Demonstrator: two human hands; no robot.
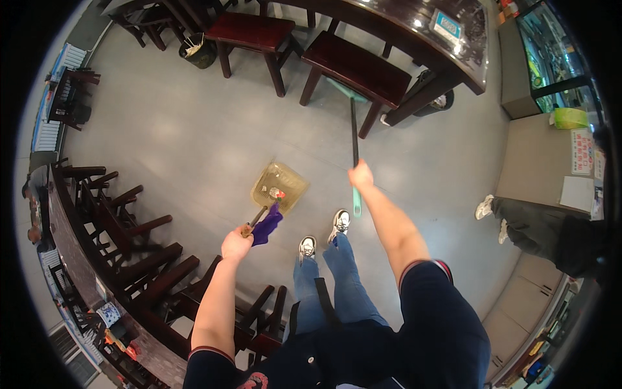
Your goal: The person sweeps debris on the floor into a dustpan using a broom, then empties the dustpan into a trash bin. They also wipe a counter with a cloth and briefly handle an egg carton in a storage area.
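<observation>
My left hand (237,244) grips the handle of a yellowish plastic dustpan (286,174), which lies on the grey floor. Small litter (276,193), some white and some red, sits in its pan. A purple cloth (266,225) hangs beside the handle, close to my left hand; how it is held there cannot be told. My right hand (361,175) is closed round the dark pole of a broom (354,126) with a light green end. The broom's green head (346,89) is on the floor by a dark red wooden bench, partly hidden beneath its seat.
Two wooden benches (357,67) (252,31) stand before a long polished table (466,63). Bins (198,51) (442,103) sit near them. Dark chairs (109,214) line another table at left. A person's legs (522,223) are at right beside a cabinet (529,163).
</observation>
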